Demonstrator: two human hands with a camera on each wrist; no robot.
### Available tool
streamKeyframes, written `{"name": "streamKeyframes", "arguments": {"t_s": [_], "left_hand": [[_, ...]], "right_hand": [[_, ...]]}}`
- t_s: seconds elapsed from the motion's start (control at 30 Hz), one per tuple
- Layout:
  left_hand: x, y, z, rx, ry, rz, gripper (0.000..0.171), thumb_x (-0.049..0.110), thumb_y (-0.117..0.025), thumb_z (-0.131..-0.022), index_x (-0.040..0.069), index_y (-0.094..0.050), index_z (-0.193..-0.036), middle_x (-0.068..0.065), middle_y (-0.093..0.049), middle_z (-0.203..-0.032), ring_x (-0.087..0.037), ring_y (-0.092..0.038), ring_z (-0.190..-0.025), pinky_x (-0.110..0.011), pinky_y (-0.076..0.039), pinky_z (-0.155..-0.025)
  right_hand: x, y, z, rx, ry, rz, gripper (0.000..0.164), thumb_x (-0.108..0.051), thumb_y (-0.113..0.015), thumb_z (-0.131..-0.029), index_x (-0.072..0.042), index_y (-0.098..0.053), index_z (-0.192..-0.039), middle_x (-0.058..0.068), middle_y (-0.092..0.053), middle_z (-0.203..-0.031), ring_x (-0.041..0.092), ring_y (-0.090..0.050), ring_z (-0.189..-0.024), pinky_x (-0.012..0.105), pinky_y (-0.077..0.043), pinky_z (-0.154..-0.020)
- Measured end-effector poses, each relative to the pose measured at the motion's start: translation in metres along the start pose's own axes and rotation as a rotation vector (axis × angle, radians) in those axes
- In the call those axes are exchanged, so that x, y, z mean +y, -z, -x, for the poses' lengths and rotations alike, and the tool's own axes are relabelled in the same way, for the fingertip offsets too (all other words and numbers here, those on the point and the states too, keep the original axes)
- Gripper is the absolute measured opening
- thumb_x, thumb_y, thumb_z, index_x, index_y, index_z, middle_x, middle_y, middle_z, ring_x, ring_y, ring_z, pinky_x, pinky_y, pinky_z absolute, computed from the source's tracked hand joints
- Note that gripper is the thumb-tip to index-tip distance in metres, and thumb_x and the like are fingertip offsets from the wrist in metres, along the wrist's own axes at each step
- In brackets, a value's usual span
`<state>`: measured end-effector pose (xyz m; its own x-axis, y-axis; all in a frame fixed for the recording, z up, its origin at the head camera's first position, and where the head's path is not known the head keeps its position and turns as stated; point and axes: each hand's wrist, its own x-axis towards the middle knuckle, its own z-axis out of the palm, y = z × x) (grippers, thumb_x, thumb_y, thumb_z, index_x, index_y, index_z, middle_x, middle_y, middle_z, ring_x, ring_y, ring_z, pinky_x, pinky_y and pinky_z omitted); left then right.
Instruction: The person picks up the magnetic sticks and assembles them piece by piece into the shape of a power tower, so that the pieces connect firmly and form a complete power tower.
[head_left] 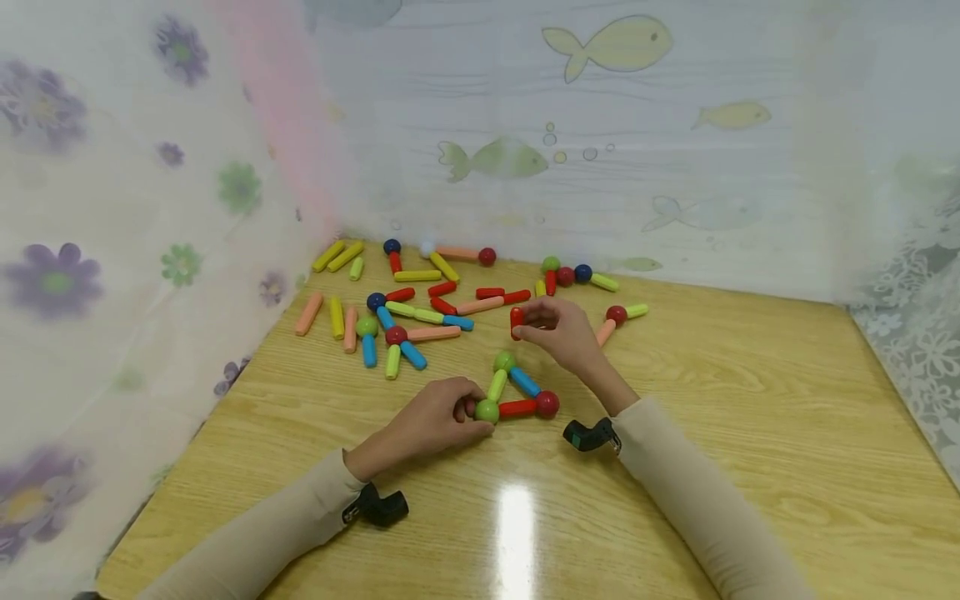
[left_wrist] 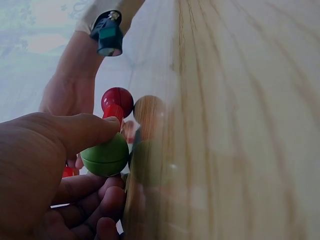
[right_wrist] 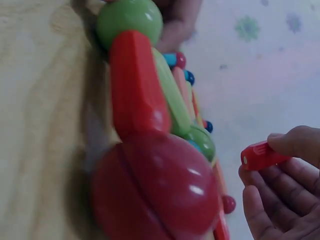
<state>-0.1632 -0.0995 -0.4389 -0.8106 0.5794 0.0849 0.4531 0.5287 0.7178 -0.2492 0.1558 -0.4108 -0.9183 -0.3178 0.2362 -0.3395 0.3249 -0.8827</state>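
My left hand (head_left: pixel 442 414) pinches the near green ball (head_left: pixel 487 412) between thumb and fingers, at the left corner of a triangle lying on the table. From that ball a red rod (head_left: pixel 519 408) runs to a dark red ball (head_left: pixel 547 404), and a yellow-green rod (head_left: pixel 497 386) leads to the far green ball (head_left: pixel 505 361). A blue rod (head_left: pixel 525 382) joins the far green ball and the red one. Above and behind the triangle, my right hand (head_left: pixel 558 332) holds a short red rod (right_wrist: pixel 261 156) upright between thumb and fingers, its end showing a small pale dot.
Loose and joined rods and balls spread over the table's back left, among them a red ball with rods (head_left: pixel 396 335). At the right stands another red ball (head_left: pixel 617 314) with two rods. A patterned curtain (head_left: pixel 495 100) borders the table's back.
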Motion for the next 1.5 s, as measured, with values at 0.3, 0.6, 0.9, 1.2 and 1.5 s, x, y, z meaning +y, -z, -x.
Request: {"name": "streamKeyframes", "arguments": {"t_s": [0.3, 0.6, 0.9, 1.2, 1.5], "left_hand": [[0.001, 0.0, -0.002, 0.003, 0.007, -0.004, 0.024, 0.027, -0.084, -0.091, 0.012, -0.071, -0.105, 0.003, -0.061, -0.086, -0.011, -0.055, -0.072, -0.028, -0.048, -0.065], [0.003, 0.005, -0.007, -0.004, 0.031, -0.009, 0.028, 0.032, -0.084, -0.09, 0.012, -0.072, -0.106, 0.004, -0.062, -0.087, -0.011, -0.056, -0.074, -0.029, -0.05, -0.066], [0.002, 0.006, -0.039, 0.092, 0.061, 0.065, 0.061, 0.032, -0.073, -0.099, 0.004, -0.052, -0.148, -0.006, -0.063, -0.129, -0.018, -0.063, -0.106, -0.036, -0.055, -0.088], [-0.005, -0.003, -0.064, 0.157, 0.004, 0.175, 0.038, 0.017, -0.064, -0.106, 0.006, -0.062, -0.142, -0.004, -0.069, -0.127, -0.018, -0.067, -0.111, -0.033, -0.055, -0.094], [-0.008, -0.002, -0.064, 0.144, 0.007, 0.147, 0.028, 0.015, -0.064, -0.106, 0.003, -0.069, -0.131, -0.005, -0.071, -0.12, -0.019, -0.068, -0.105, -0.034, -0.056, -0.091]], "right_hand": [[0.001, -0.015, 0.017, -0.067, 0.021, -0.068, 0.023, -0.005, -0.078, -0.094, 0.001, -0.07, -0.115, 0.012, -0.075, -0.107, 0.029, -0.07, -0.102, 0.04, -0.057, -0.09], [0.003, -0.017, 0.019, -0.063, 0.05, -0.067, 0.024, -0.003, -0.077, -0.093, -0.001, -0.068, -0.116, 0.01, -0.075, -0.109, 0.028, -0.07, -0.106, 0.038, -0.058, -0.089], [0.005, -0.019, 0.02, -0.115, 0.052, -0.127, 0.022, -0.002, -0.075, -0.096, -0.002, -0.067, -0.116, 0.013, -0.071, -0.116, 0.03, -0.069, -0.111, 0.04, -0.058, -0.089], [0.007, -0.011, 0.015, -0.096, 0.074, -0.118, 0.022, -0.004, -0.072, -0.098, 0.004, -0.068, -0.118, 0.016, -0.068, -0.117, 0.033, -0.066, -0.114, 0.042, -0.057, -0.093], [0.014, 0.014, -0.045, -0.057, 0.054, 0.438, 0.033, -0.001, -0.057, -0.103, 0.0, -0.066, -0.135, 0.016, -0.065, -0.134, 0.034, -0.061, -0.122, 0.05, -0.051, -0.1]]}}
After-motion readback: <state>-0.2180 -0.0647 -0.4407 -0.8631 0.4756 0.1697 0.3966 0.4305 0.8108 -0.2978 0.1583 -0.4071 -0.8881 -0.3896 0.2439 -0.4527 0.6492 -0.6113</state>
